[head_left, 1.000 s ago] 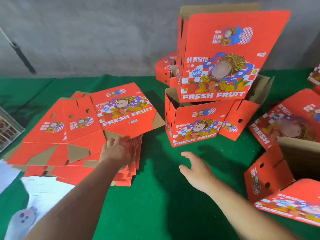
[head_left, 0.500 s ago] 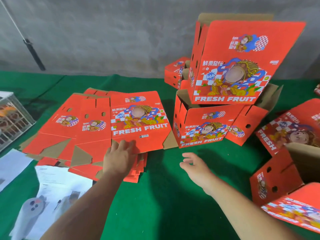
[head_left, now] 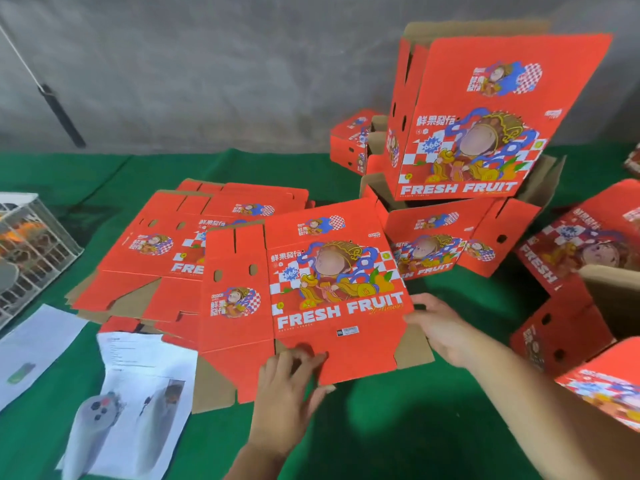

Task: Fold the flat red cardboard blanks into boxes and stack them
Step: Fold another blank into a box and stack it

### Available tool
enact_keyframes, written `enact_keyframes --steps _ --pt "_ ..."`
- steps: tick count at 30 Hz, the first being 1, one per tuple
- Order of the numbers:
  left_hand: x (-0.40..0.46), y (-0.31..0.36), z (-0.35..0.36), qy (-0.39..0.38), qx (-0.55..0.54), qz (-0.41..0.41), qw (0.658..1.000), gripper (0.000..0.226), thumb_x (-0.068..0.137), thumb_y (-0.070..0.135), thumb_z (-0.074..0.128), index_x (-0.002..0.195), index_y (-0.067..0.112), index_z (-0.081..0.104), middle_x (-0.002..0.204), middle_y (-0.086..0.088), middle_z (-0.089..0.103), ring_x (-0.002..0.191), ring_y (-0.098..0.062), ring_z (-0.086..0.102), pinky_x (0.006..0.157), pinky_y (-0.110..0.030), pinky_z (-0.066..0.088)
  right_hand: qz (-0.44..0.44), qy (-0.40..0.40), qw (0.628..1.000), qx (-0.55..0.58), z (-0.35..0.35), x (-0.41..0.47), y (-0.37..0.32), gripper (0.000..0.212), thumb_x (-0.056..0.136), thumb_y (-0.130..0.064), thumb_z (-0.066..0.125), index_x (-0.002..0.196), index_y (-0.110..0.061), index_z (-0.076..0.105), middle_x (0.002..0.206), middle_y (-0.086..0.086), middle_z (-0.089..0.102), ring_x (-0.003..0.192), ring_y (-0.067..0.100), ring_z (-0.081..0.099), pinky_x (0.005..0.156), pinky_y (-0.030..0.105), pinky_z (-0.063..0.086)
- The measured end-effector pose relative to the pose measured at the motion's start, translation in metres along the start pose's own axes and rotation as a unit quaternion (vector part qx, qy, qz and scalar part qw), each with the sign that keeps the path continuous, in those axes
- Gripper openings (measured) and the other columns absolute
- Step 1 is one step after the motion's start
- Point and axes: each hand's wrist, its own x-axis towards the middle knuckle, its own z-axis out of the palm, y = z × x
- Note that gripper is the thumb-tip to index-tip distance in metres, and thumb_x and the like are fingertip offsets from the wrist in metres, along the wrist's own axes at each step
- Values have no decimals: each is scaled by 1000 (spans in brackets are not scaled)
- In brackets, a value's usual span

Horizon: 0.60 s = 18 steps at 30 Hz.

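The light in here is soft and even, moderately bright, with no hard beam or hot spot anywhere. The red print stays saturated and shows no glare. Shadows are faint and diffuse: a dark, blurry patch lies on the green cloth below the flat blank, and a dimmer one sits beside the stacked boxes. Detail is soft all over (compression smear, mostly), worst on the paper sheets at lower left and the boxes at the right edge. The wide lens bends lines outward toward the borders, and the grey wall looks mottled.
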Motion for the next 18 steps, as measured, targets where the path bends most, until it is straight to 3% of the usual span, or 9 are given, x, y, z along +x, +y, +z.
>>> enact_keyframes --steps 3,5,7,10,12,14,18 --pt "-1 -14 -8 -43 -37 -69 996 68 87 80 58 140 37 61 140 1 47 122 -24 48 102 -40 42 13 -18 999 23 4 -6 12 27 98 -5 63 118 -23 59 109 10 73 99 31 72 89 53 58" --pt "-2 -22 -14 -41 -44 -120 991 78 83 87 53 145 39 56 149 0 41 132 -24 41 108 -42 36 11 -4 999 35 7 -8 21 27 99 -4 60 120 -22 58 110 10 71 97 30 70 82 48 57" --pt "1 -32 -20 9 -31 -214 976 86 82 86 47 150 34 51 156 -8 39 138 -30 40 110 -50 36 6 24 999 38 8 -11 27 29 99 -3 57 122 -21 59 109 8 70 93 26 67 71 38 50" --pt "12 -57 -33 104 -157 -437 879 98 73 83 46 148 19 50 147 -21 51 136 -43 47 108 -57 40 9 31 999 23 7 -16 36 32 97 0 55 120 -22 58 109 10 70 93 27 66 71 37 47" --pt "15 -72 -37 148 -297 -464 822 73 76 76 52 128 25 56 129 -8 65 123 -36 60 100 -52 48 18 11 1000 10 7 -21 40 34 96 3 55 119 -22 57 108 11 71 95 30 68 72 39 52" --pt "15 -75 -41 181 -366 -470 782 52 81 68 56 121 35 57 124 1 66 118 -30 63 102 -51 50 13 -5 1000 2 11 -26 43 36 95 3 56 119 -24 57 109 10 72 99 30 69 76 39 53" --pt "5 -64 -36 218 -388 -526 725 70 84 71 55 140 30 46 128 0 57 115 -24 55 107 -48 43 -21 -4 999 48 21 -35 47 23 95 -25 65 108 -45 61 109 -6 76 105 17 66 83 37 45"
